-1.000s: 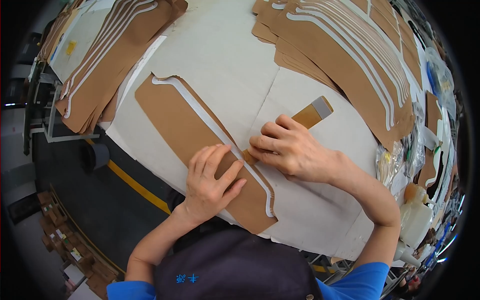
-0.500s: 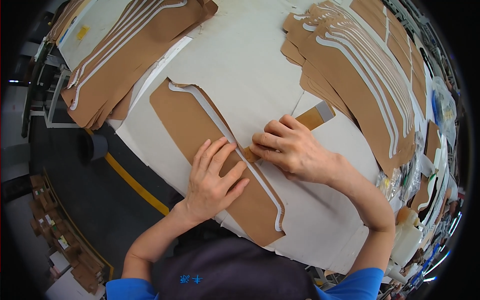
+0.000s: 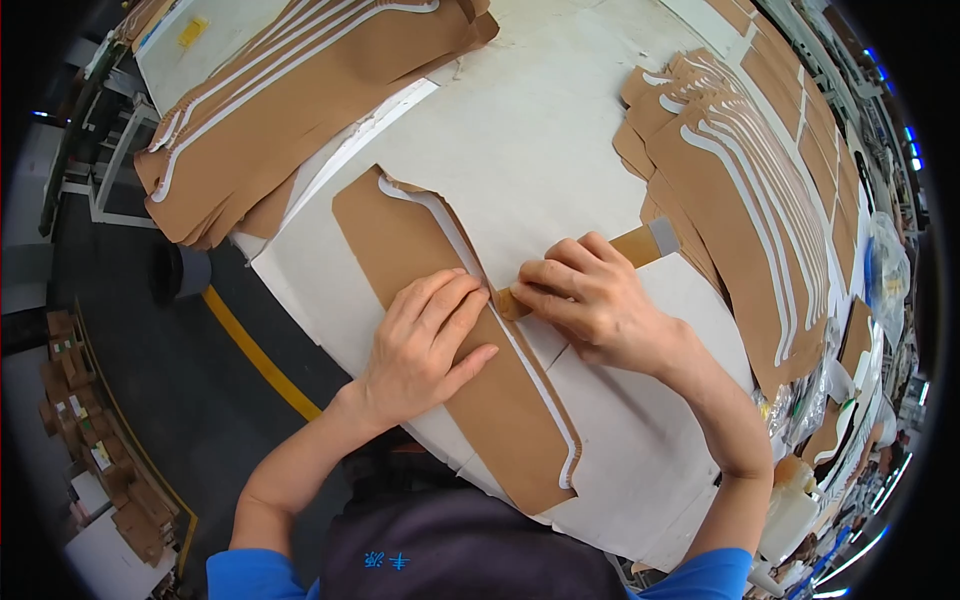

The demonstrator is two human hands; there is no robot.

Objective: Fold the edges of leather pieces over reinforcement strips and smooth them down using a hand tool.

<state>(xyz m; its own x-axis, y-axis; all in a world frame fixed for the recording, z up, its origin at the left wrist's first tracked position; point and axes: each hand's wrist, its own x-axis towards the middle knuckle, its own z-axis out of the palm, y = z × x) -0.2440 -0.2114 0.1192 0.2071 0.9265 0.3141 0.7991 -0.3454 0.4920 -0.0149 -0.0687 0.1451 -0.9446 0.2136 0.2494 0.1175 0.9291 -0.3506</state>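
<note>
Lighting: bright, even, overhead; white table (image 3: 560, 150) well lit, near blown-out toward 12 o'clock. Shadows soft and short, falling just under left hand (image 3: 425, 345) and right hand (image 3: 590, 300). Floor (image 3: 120, 400) at 8–9 o'clock dim by comparison. Small blue-white glare spots at 2 and 4 o'clock rim. Fisheye distortion strong: straight edges bow near rim, black vignette all round. Centre sharp; periphery soft, detail smeared at 3–5 o'clock.

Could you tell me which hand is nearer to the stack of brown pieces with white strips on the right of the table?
Right. The right hand lies just beside that stack; the left hand rests farther away.
</note>
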